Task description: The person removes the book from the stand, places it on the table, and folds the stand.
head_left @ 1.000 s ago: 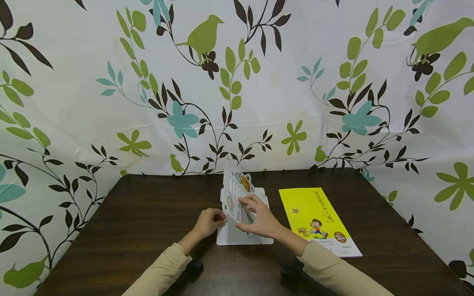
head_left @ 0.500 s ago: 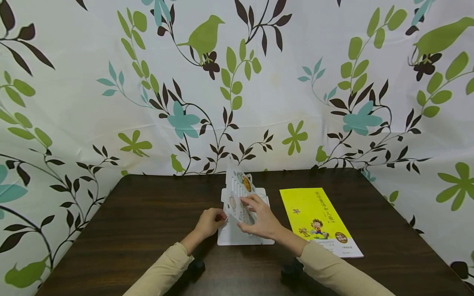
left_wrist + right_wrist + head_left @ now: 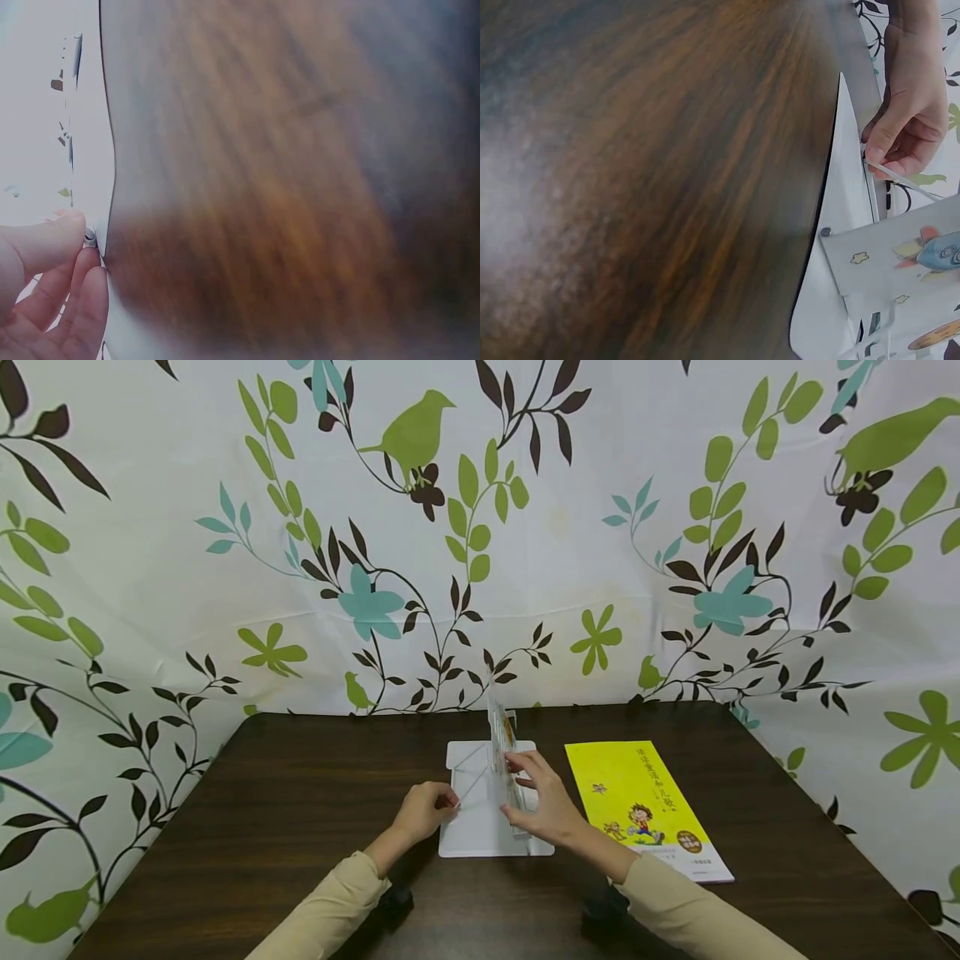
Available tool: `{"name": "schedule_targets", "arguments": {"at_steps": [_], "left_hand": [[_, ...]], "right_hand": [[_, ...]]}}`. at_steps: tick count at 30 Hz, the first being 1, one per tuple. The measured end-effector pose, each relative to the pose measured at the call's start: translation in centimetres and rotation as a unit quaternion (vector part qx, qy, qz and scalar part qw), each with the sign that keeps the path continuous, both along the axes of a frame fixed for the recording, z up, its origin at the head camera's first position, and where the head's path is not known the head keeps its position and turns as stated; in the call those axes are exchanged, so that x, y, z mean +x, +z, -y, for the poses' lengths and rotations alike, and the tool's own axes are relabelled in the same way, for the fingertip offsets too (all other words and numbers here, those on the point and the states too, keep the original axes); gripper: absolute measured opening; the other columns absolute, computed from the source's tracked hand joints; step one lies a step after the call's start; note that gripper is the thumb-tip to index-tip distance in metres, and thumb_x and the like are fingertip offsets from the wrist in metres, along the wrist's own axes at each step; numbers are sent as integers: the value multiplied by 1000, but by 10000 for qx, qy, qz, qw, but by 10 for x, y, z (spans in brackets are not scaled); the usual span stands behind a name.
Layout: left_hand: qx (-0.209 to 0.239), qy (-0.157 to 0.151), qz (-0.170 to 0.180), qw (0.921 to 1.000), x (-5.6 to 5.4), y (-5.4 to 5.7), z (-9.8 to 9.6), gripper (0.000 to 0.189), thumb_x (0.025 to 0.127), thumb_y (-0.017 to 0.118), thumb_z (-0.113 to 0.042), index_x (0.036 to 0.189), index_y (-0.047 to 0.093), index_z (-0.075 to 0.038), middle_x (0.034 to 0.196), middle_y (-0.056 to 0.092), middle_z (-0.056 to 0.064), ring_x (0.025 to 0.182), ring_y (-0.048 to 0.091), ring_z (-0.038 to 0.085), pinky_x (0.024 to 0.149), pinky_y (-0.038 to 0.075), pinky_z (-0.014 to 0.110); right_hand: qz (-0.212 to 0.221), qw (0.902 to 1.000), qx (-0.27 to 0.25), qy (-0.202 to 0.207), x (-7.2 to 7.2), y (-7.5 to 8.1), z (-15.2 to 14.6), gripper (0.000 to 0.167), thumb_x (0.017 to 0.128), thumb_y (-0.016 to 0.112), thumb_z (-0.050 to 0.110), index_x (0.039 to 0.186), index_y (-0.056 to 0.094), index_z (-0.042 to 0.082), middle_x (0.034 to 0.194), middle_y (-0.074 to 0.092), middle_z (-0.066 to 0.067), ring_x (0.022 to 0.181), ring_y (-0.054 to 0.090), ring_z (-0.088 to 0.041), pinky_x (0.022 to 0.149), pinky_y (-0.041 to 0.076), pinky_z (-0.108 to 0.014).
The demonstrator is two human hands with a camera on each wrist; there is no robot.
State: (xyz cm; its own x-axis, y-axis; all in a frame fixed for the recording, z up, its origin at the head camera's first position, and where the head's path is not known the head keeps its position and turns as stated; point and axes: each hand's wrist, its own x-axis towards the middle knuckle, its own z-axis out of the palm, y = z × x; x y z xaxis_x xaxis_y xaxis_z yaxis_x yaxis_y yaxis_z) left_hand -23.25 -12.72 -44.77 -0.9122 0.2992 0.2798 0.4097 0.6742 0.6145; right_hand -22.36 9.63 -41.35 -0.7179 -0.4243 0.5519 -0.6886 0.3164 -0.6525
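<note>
A white folding book stand lies mid-table in the head view, its flat base (image 3: pixel 468 839) on the wood. Its printed panel (image 3: pixel 501 760) stands nearly upright, edge-on to the head camera. My right hand (image 3: pixel 547 810) holds the panel's right side between thumb and fingers. At the base's left edge, my left hand (image 3: pixel 423 812) pinches the end of a thin rod. The left wrist view shows the small rod end (image 3: pixel 90 237) between thumb and fingers. A rocket drawing shows on the panel (image 3: pixel 870 262) in the right wrist view; my right hand is out of that frame.
A yellow children's book (image 3: pixel 622 785) lies right of the stand, near the right forearm. The dark wooden table (image 3: pixel 322 777) meets a leaf-and-bird patterned cloth (image 3: pixel 540 568) at its far edge. Dark objects (image 3: pixel 396 902) sit by both wrists.
My right hand has swung the printed panel to the right, from leaning left with its drawings showing to nearly edge-on. The left hand stays pinched at the base's left edge.
</note>
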Motion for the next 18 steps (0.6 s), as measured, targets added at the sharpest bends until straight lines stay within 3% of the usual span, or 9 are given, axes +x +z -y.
{"name": "schedule_targets", "arguments": {"at_steps": [18], "left_hand": [[-34,5,-14,10000,1,1,0,8,73,68,4,71,63,-2,67,61,1,63,54,10,57,44,22]], "right_hand": [[-150,9997,-152,101,-1,-6,-11,61,71,63,7,129,44,2,116,49,-11,101,51,-27,82,49,-42]]}}
